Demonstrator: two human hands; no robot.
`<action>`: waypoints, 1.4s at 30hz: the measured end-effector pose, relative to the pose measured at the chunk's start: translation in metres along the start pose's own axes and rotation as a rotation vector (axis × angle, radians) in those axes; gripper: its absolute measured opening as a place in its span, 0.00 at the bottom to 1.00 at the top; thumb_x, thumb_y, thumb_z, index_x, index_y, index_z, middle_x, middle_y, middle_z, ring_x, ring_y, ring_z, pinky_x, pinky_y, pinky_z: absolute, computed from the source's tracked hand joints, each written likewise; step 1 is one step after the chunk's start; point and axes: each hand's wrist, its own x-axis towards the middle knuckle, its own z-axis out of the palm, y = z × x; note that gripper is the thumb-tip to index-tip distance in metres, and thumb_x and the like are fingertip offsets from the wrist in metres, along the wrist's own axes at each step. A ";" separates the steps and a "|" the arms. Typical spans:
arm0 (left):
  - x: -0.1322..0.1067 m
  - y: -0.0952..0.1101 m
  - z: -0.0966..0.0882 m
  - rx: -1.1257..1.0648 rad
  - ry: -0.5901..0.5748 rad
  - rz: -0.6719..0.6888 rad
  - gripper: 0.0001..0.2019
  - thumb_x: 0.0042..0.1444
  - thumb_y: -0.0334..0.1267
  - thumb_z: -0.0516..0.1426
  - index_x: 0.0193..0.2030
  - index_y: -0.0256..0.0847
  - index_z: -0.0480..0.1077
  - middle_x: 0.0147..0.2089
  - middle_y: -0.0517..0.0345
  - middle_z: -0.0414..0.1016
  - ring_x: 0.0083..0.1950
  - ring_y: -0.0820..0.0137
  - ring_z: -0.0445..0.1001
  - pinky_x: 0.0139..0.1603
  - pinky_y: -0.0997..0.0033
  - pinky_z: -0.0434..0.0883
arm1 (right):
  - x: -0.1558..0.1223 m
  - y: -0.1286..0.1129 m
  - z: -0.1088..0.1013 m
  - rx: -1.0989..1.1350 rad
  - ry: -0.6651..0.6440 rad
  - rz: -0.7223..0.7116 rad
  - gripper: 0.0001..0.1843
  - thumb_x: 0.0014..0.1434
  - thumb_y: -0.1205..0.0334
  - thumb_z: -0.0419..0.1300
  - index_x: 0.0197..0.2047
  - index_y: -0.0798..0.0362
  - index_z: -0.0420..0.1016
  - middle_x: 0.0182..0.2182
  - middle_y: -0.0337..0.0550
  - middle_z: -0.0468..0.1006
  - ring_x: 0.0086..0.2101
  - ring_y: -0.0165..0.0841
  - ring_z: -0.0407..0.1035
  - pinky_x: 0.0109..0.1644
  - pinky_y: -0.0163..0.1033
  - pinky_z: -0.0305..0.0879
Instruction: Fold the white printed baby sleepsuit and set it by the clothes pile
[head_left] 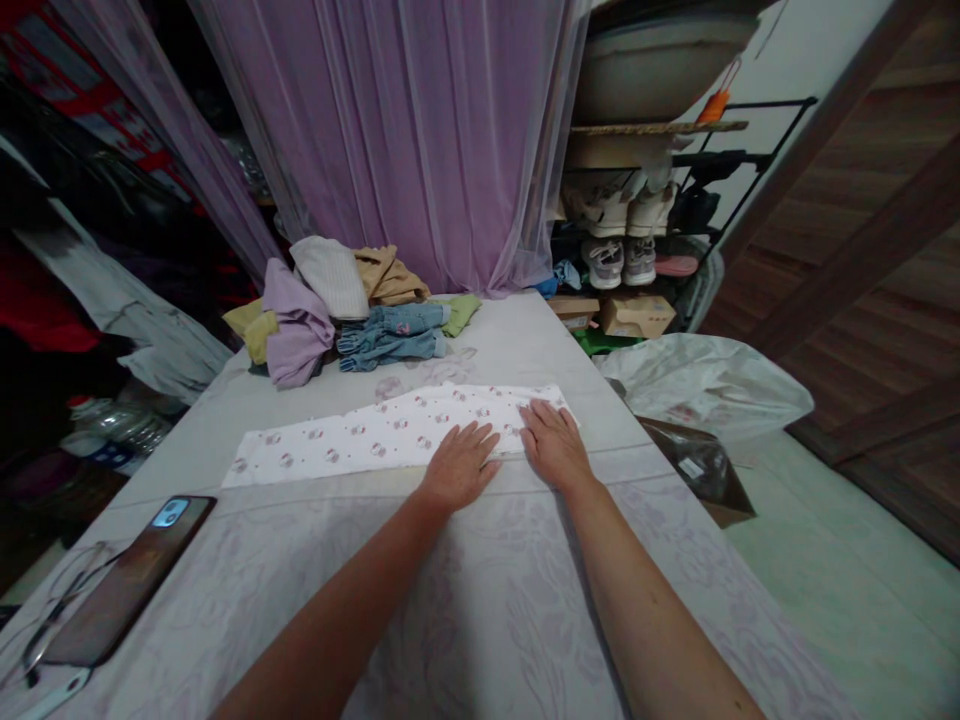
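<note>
You've got a big bed (480, 640) filling the view, with a lilac curtain (390, 130) hanging behind it at 12 o'clock and a shoe rack (739, 155) over at 1 o'clock. Up at 11 o'clock, there's a heap of clothes (300, 320) on the bed, with jeans (390, 335) at its near side. Now right in front of you at 12 o'clock, a long white printed cloth (360, 445) lies folded flat across the bed, and both hands are on it! Your left hand (459, 466) is open, palm down on the near edge, and your right hand (553, 446) is open and flat toward the right end, neither one gripping. Out at 8 o'clock, a phone (131, 580) lies just beside some glasses (56, 620).
</note>
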 end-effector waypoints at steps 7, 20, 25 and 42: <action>-0.070 -0.059 -0.014 0.081 0.003 -0.063 0.27 0.67 0.52 0.46 0.69 0.48 0.58 0.72 0.53 0.59 0.73 0.61 0.54 0.72 0.49 0.51 | 0.000 0.004 -0.003 -0.004 0.044 -0.019 0.22 0.65 0.61 0.50 0.60 0.52 0.71 0.62 0.51 0.70 0.62 0.40 0.60 0.66 0.51 0.49; -0.083 -0.074 -0.033 -0.164 0.266 -0.237 0.08 0.61 0.35 0.53 0.40 0.43 0.74 0.45 0.54 0.79 0.50 0.63 0.74 0.56 0.58 0.70 | -0.015 -0.067 -0.001 0.266 -0.012 -0.170 0.09 0.61 0.63 0.57 0.38 0.48 0.80 0.41 0.43 0.81 0.42 0.37 0.70 0.50 0.42 0.64; -0.084 -0.076 -0.032 -0.197 0.286 -0.242 0.05 0.60 0.33 0.54 0.36 0.43 0.72 0.44 0.54 0.78 0.50 0.63 0.73 0.56 0.59 0.68 | -0.011 -0.071 -0.001 0.248 -0.010 -0.120 0.08 0.60 0.65 0.57 0.35 0.50 0.78 0.38 0.42 0.80 0.41 0.36 0.69 0.47 0.40 0.62; -0.083 -0.074 -0.028 -0.119 0.254 -0.263 0.09 0.62 0.35 0.53 0.45 0.42 0.73 0.53 0.50 0.77 0.57 0.62 0.71 0.62 0.58 0.66 | -0.019 -0.074 -0.002 0.206 0.020 -0.109 0.10 0.62 0.64 0.53 0.35 0.51 0.77 0.39 0.46 0.79 0.43 0.38 0.69 0.49 0.41 0.61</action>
